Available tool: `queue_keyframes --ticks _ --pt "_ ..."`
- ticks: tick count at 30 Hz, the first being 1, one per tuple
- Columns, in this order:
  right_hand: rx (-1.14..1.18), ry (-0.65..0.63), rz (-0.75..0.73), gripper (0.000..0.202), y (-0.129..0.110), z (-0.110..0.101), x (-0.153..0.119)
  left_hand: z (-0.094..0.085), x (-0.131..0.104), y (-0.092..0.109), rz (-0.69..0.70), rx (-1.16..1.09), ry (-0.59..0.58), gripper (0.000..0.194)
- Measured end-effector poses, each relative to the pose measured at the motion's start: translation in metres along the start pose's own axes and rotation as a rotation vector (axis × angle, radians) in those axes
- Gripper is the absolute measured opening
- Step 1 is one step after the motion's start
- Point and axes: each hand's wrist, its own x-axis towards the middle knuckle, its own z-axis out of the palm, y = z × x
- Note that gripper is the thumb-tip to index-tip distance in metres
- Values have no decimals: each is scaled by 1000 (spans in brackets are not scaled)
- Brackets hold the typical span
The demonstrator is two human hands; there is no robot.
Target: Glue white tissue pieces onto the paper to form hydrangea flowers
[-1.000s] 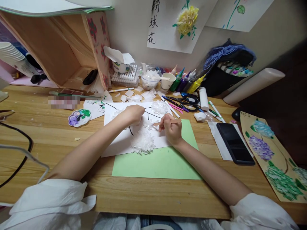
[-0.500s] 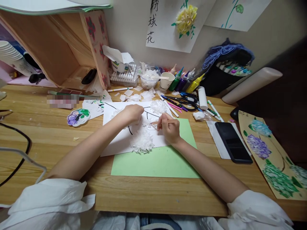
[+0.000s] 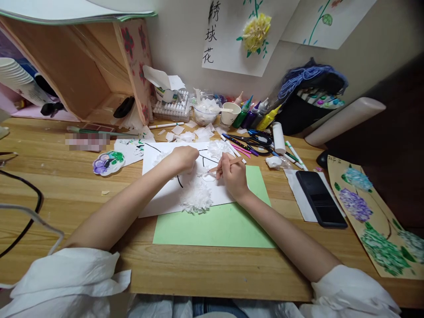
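My right hand (image 3: pixel 234 176) is closed around a slim wooden stick (image 3: pixel 236 163), its tip low over the white paper (image 3: pixel 159 201). Just left of it, my left hand (image 3: pixel 184 160) is closed with fingertips down at the sheet; whatever they pinch is hidden. The paper carries black drawn lines and fluffy clusters of white paper bits: one full flower (image 3: pixel 196 197) below my hands, another flower (image 3: pixel 217 149) above them. A third cluster is partly covered by my left hand. Beneath the sheet lies green paper (image 3: pixel 212 229).
Behind the paper lie torn white scraps (image 3: pixel 202 132), a plastic bowl of bits (image 3: pixel 206 115), a paper cup (image 3: pixel 230 114) with a stick, paint bottles (image 3: pixel 270 117) and scissors (image 3: pixel 255 143). A phone (image 3: pixel 319 198) and a flower picture (image 3: pixel 374 212) lie at the right.
The wooden stick in my right hand now slants up more steeply at its rear end. My left hand stays almost in place. The whole view has shifted slightly.
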Motion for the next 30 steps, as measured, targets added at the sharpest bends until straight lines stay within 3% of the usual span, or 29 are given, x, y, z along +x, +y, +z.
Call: queue_keyframes --ticks 4,8,14,16,21,30 --pt "25 11 44 39 -3 1 3 1 1 0 1 4 6 26" --pt "64 -11 -31 40 -2 -1 -5 1 -2 3 -1 -6 29 24" --pt "203 242 -89 43 11 -5 -13 1 -2 -5 -37 -107 62 21" --pt "272 276 -75 42 15 -5 -13 0 4 -19 -90 -184 166 17" --pt "323 260 -60 41 16 -4 -12 6 29 -59 -250 -248 582 19" --pt "321 255 -61 41 18 -4 -13 26 55 -71 -205 -232 761 18"
